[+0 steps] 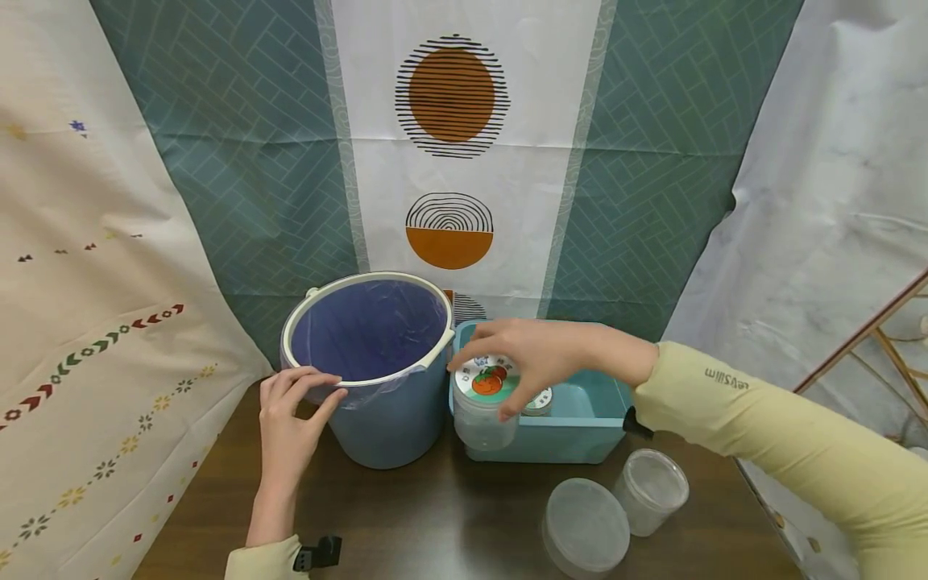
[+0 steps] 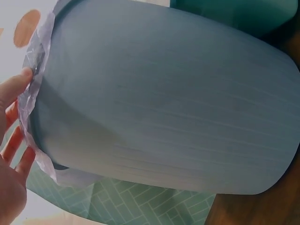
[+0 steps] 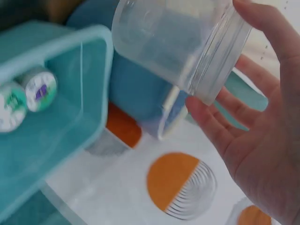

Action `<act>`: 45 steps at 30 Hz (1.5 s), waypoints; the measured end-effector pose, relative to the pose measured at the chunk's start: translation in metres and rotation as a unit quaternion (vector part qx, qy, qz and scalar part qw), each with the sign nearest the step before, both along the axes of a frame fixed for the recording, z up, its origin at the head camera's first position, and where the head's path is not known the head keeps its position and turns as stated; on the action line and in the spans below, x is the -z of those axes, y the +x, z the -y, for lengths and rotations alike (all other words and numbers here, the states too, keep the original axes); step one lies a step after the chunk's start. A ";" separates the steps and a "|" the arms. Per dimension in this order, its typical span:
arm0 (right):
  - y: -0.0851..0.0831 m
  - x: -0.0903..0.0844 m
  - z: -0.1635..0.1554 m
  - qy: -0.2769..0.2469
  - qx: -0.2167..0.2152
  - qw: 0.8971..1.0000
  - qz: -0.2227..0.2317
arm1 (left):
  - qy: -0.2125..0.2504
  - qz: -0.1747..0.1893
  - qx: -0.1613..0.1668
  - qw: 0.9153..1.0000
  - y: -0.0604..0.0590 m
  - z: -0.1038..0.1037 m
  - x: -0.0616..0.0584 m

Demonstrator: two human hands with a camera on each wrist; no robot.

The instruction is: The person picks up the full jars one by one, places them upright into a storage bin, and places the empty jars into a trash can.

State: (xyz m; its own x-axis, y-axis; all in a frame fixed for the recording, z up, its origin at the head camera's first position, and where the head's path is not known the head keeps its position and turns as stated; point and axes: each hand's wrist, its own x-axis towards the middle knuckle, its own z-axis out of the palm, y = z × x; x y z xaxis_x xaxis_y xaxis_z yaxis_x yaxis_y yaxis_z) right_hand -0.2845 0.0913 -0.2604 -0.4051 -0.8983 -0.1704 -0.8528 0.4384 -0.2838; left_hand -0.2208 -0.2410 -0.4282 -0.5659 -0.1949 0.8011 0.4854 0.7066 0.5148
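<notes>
A clear plastic jar point(image 3: 159, 37) hangs tilted from my right hand point(image 1: 540, 354), whose thumb and fingers grip it round its lid point(image 1: 486, 379), labelled with an orange fruit. This jar overlaps the left end of a teal bin point(image 1: 565, 443) in the head view. My left hand point(image 1: 290, 415) is at the near left rim of a blue bucket point(image 1: 391, 427), pinching the thin plastic liner point(image 2: 35, 93) folded over it. Inside the teal bin sit small jars with printed lids point(image 3: 41, 89).
Two more clear jars, a wide one point(image 1: 587, 524) and a narrower one point(image 1: 652, 487), stand on the dark wooden table point(image 1: 420, 524) at the front right. Patterned cloth point(image 1: 239, 161) hangs close behind the bucket and bin. A gold-framed rack point(image 1: 895, 362) is at the far right.
</notes>
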 end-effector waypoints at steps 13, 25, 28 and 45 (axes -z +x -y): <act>-0.043 -0.072 0.057 -0.009 -0.032 0.999 0.009 | 0.003 -0.005 0.005 1.000 0.000 -0.002 0.000; -0.073 -0.081 0.105 0.003 0.013 1.000 0.026 | 0.006 -0.004 -0.001 1.000 0.000 -0.004 0.002; -0.078 -0.080 0.111 -0.015 0.050 0.997 0.061 | 0.004 -0.002 -0.002 1.000 0.000 -0.003 0.001; -0.106 -0.059 0.159 -0.011 0.087 0.996 0.015 | 0.007 0.008 0.003 1.000 -0.001 0.001 0.002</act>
